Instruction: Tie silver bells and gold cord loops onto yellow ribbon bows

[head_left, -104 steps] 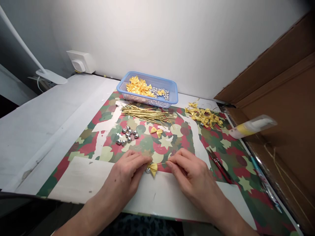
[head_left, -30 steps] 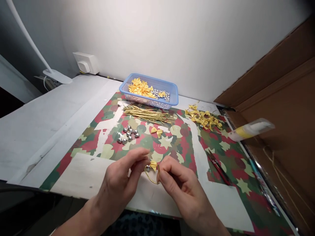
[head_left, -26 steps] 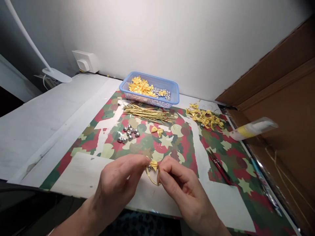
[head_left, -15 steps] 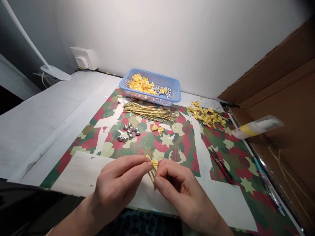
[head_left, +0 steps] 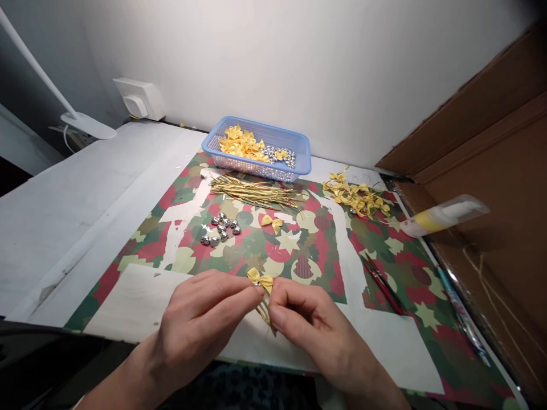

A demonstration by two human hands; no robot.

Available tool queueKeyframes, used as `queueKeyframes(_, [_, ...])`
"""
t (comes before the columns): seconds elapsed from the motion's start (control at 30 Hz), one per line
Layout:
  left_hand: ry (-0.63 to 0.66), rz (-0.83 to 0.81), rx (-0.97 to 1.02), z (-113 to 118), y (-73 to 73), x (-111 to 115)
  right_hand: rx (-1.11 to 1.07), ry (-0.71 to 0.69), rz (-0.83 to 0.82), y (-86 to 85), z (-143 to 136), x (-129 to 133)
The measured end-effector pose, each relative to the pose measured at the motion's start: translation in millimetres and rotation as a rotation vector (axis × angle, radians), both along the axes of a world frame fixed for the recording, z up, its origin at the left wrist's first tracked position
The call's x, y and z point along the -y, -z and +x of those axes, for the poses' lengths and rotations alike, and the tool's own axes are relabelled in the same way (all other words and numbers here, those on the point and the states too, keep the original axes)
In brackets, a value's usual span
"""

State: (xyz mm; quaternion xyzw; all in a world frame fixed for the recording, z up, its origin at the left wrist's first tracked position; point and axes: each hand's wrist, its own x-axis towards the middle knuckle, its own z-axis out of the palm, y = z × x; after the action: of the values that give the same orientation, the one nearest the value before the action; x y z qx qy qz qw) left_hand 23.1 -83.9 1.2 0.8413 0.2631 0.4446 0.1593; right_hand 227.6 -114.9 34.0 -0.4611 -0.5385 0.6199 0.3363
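Near the table's front edge, my left hand (head_left: 209, 313) pinches a yellow ribbon bow (head_left: 260, 279) at its fingertips; a small bit of silver shows under the bow. My right hand (head_left: 311, 322) is closed on the gold twist ties (head_left: 264, 312) that hang down from the bow between both hands. Just beyond, a loose yellow bow (head_left: 272, 223) lies on the patterned paper. Silver jingle bells (head_left: 222, 228) form a small cluster to the left. A bundle of gold ties (head_left: 256, 192) lies farther back.
A blue basket (head_left: 305, 162) with bows and bells stands by the wall. Right of it is a pile of yellow bows with ties (head_left: 359, 198). Red-handled scissors (head_left: 384, 287), a pump bottle (head_left: 444, 216) and a pen (head_left: 464, 316) lie right, beside a cardboard box (head_left: 478, 142).
The bow now shows more fully above my fingertips, with both loops visible. Both hands keep their grip in nearly the same place. The whole view has shifted slightly.
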Motion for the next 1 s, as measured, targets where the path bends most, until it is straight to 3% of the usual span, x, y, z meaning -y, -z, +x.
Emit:
queueKeyframes(0.17, [0.001,-0.06,0.035,2,-1.6,-3,0.024,0.081,0.064,1.3,2,4])
queueKeyframes(0.27, [-0.014,-0.127,0.073,4,-2.4,-3,-0.001,0.048,0.074,2.1,3,4])
queueKeyframes(0.43, [-0.094,-0.099,0.088,7,-4.6,1,0.021,-0.037,0.042,1.6,1,2])
queueKeyframes(0.67, [-0.056,0.043,-0.011,0,4.0,5,-0.013,-0.027,-0.064,1.9,3,1])
queueKeyframes(1.0, [-0.021,-0.003,-0.061,-4,5.8,10,-0.044,-0.102,-0.143,4.1,8,0])
